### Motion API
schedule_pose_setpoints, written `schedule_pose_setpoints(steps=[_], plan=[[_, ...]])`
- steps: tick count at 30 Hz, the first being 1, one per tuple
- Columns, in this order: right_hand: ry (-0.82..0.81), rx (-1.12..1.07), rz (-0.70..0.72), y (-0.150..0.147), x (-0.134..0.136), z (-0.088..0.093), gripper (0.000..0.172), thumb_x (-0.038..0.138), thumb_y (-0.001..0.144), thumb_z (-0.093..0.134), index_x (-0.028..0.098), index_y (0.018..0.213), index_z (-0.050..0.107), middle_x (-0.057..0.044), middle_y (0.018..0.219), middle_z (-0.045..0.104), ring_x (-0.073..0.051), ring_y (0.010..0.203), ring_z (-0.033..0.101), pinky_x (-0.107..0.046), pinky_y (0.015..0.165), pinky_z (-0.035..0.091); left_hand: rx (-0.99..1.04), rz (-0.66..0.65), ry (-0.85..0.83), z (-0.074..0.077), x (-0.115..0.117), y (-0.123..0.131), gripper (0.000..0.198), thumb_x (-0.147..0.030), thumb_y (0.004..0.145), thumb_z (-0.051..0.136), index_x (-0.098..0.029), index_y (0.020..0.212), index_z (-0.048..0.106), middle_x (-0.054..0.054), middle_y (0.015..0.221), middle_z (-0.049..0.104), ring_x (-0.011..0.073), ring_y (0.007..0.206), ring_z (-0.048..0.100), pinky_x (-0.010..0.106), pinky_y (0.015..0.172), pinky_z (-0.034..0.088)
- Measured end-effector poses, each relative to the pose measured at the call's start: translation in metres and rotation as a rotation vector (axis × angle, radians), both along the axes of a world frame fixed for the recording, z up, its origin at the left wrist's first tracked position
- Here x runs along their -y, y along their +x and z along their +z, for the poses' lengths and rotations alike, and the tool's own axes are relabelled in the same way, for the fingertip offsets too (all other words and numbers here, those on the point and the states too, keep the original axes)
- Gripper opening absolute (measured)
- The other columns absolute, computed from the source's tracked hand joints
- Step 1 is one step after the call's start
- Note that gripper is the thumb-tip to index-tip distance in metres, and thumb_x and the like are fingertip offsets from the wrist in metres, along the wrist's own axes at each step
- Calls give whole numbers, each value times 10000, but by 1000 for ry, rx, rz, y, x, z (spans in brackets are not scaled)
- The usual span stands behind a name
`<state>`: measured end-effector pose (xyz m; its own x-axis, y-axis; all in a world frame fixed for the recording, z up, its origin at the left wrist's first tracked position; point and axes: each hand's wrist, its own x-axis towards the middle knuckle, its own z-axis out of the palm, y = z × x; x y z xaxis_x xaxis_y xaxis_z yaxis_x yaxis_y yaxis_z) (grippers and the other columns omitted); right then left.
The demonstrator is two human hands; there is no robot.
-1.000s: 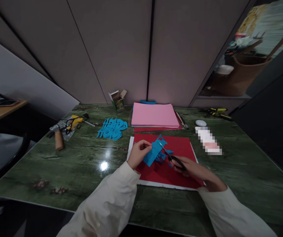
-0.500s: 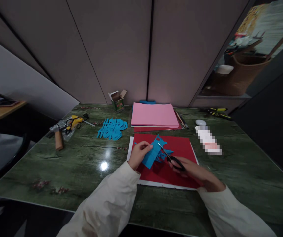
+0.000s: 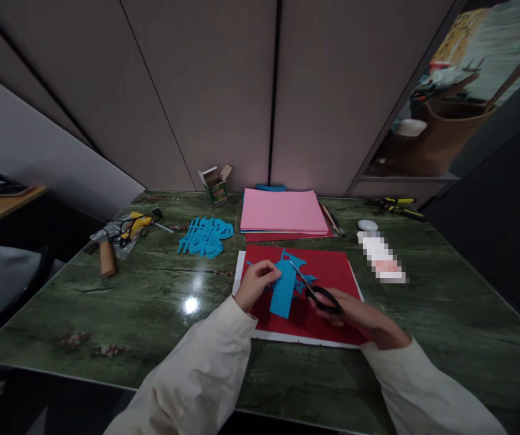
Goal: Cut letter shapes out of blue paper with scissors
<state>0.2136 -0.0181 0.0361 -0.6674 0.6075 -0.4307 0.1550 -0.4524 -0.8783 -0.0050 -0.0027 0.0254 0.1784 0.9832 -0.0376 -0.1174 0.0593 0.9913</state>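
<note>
My left hand [image 3: 256, 284] pinches a strip of blue paper [image 3: 283, 295] by its left edge, over a red sheet [image 3: 327, 272]. In my right hand [image 3: 348, 311] are black-handled scissors [image 3: 324, 299], their blades pointing up and left at the paper's upper right edge. Whether the blades are apart I cannot tell. Blue paper scraps [image 3: 305, 279] lie on the red sheet behind the strip, partly hidden by it. Blue cut-out letter shapes [image 3: 206, 237] lie in a cluster to the left.
Behind the red sheet sits a stack of pink paper [image 3: 283, 211]. A small opened box [image 3: 217, 186] stands at the back. A yellow glue gun [image 3: 136, 225] lies left, yellow-black pliers [image 3: 400, 206] lie back right, and a round white lid [image 3: 368, 225] is on the green table [image 3: 151, 314].
The blue paper strip has turned in my left hand, so its lower end now points more straight down. My right hand and the scissors stay nearly in place.
</note>
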Motion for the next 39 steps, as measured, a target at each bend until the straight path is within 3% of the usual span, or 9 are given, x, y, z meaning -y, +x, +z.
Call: schedule_pose_setpoints(steps=[12,27,35,39], plan=[[8,-5,-73,-7,1,-3,361,524,765,464,166,804,484,53,544,370,-49,417,240,-168,371,190,-42,-12,24,1,0,1,203,-329,657,613,-143,616,542,-34,543,484,95,532,442,216,516,317],[32,-35,-123,-14,4,-9,375,528,769,464,170,661,439,69,481,361,-49,387,286,-185,375,231,6,-37,20,4,3,5,198,-296,653,627,-138,580,535,-36,514,507,90,512,462,215,521,336],[-22,-121,-138,-19,7,-13,361,522,782,448,175,684,428,84,451,320,-49,366,273,-185,362,216,246,-95,-213,-5,6,8,199,-286,654,629,-141,603,502,-8,548,568,88,487,494,217,510,360],[-93,-143,-168,-21,8,-10,341,517,772,473,179,736,436,86,469,328,-41,368,243,-179,367,211,271,-97,-274,-8,5,8,209,-290,640,636,-141,599,496,0,550,570,87,476,502,217,501,358]])
